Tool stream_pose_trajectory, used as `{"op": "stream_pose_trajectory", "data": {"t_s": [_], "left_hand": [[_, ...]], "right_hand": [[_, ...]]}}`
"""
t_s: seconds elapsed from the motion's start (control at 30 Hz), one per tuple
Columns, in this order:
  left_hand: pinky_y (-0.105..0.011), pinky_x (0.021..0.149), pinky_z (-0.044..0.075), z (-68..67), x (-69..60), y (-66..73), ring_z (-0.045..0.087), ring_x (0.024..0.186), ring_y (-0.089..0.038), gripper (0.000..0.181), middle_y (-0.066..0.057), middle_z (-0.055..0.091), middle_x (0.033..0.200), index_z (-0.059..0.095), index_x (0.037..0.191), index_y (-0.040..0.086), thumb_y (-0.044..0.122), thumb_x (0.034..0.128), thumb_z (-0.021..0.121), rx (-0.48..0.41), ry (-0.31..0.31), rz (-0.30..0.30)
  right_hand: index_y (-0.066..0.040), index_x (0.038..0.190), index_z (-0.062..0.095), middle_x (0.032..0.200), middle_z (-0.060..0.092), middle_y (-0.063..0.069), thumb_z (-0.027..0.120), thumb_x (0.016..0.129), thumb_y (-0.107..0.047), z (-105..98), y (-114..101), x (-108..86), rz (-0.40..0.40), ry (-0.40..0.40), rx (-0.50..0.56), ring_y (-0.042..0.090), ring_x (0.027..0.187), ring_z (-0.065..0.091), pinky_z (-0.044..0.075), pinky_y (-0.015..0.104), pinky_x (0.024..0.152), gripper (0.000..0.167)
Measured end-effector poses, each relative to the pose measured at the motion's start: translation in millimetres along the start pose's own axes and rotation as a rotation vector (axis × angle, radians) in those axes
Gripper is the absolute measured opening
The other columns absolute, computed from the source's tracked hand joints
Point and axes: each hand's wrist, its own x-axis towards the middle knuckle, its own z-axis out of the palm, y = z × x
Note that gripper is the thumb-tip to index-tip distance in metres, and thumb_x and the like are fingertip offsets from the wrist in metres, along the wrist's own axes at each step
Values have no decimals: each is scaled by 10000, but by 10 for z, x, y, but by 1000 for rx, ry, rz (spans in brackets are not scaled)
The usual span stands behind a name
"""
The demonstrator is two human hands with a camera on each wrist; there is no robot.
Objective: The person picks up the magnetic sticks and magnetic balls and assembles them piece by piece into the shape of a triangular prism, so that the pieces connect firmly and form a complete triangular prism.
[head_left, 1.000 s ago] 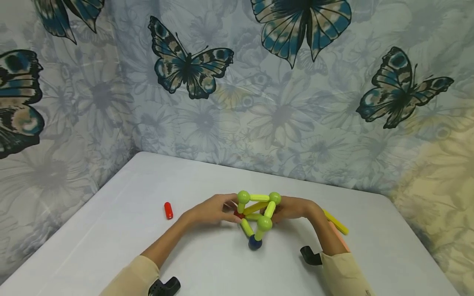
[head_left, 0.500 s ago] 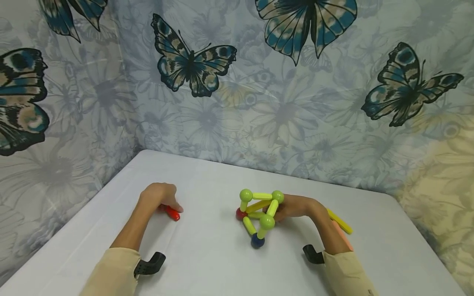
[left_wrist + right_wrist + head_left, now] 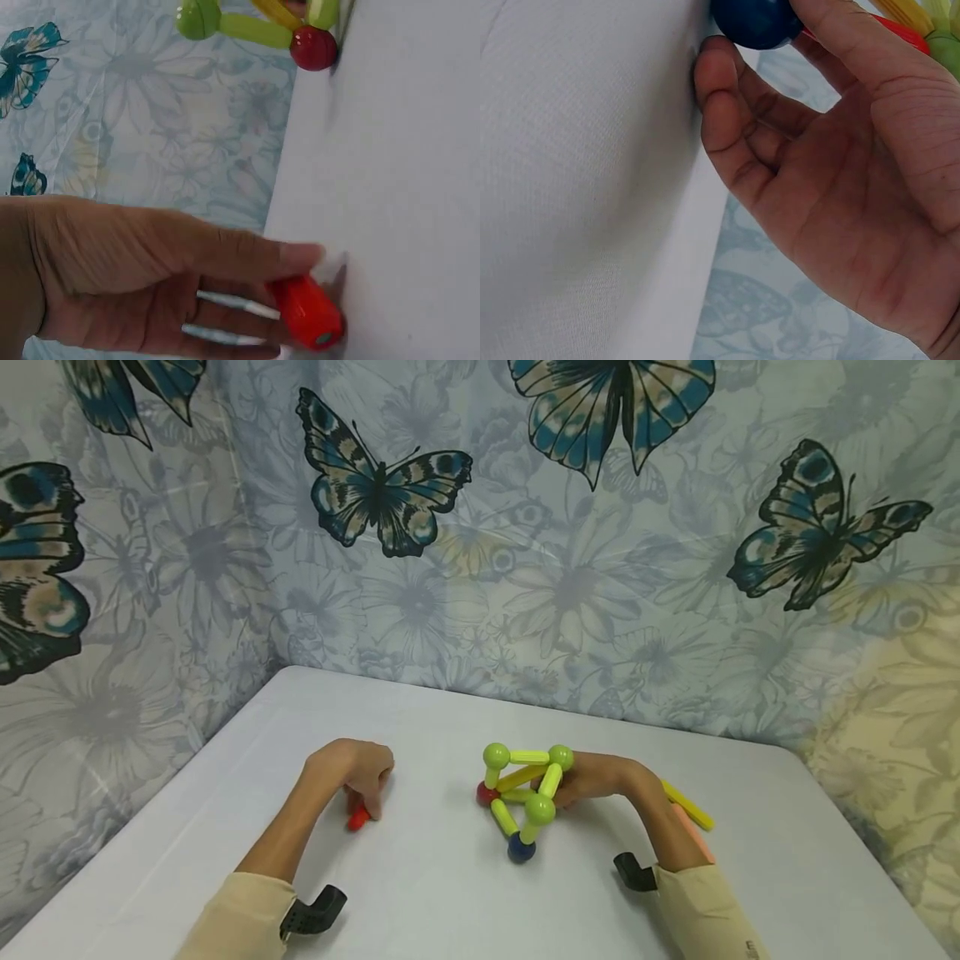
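Observation:
My left hand (image 3: 352,768) is at the left of the table, its thumb and fingers pinching a short red rod (image 3: 357,817). In the left wrist view the red rod (image 3: 307,313) shows a small metallic dot on its end. A magnetic ball-and-stick frame (image 3: 540,810) of green balls, green and yellow rods, a red ball (image 3: 487,793) and a dark blue ball (image 3: 521,847) stands on the table. My right hand (image 3: 596,778) holds this frame at its far right side. The right wrist view has its thumb and fingertips around a blue ball (image 3: 756,21); the head view hides that grip.
Beside my right forearm lie a yellow stick (image 3: 688,804) and an orange piece (image 3: 693,833), the latter partly covered by the arm. A butterfly-patterned cloth (image 3: 420,602) backs the white table (image 3: 435,893).
My left hand left the frame, reached left to the red rod and took hold of it. It has since moved slightly right and nearer with the rod. The right hand stays on the frame.

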Motion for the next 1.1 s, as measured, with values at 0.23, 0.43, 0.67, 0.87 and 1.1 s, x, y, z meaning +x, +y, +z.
{"op": "stream_pose_trajectory", "data": {"t_s": [0.23,0.43,0.67,0.87,1.1], "left_hand": [[-237,882,537,-72,-78,538,631,924,-69,168,63,717,933,693,1004,148,125,899,822,6,232,771],[-224,860,455,122,-28,888,614,1027,-85,176,86,761,1052,768,1025,190,156,875,855,154,604,1099],[-287,920,495,290,111,928,628,1057,-116,256,95,767,1105,799,1075,246,197,839,887,310,832,1053],[-350,1023,476,306,108,938,628,1103,-124,284,102,771,1122,803,1099,251,216,832,891,322,838,978],[-395,1073,447,396,121,1011,613,1107,-136,263,99,758,1097,812,1099,263,252,844,879,340,832,932]], "right_hand": [[-44,1249,668,950,593,-19,726,915,-135,-15,16,-5,18,12,9,158,878,538,480,305,826,351],[-61,1107,650,813,503,-38,692,908,-156,-33,21,1,-6,-14,18,127,790,486,445,269,768,225],[-98,976,590,788,531,-36,692,927,-149,-24,6,10,-55,-38,11,125,743,495,459,280,737,124],[-65,1063,627,821,555,-32,710,917,-139,-30,-7,-14,-30,-20,-13,142,786,504,450,281,762,183],[-53,1098,613,847,485,-38,703,849,-121,-17,18,-9,-28,-1,-30,162,845,484,434,304,804,274]]}}
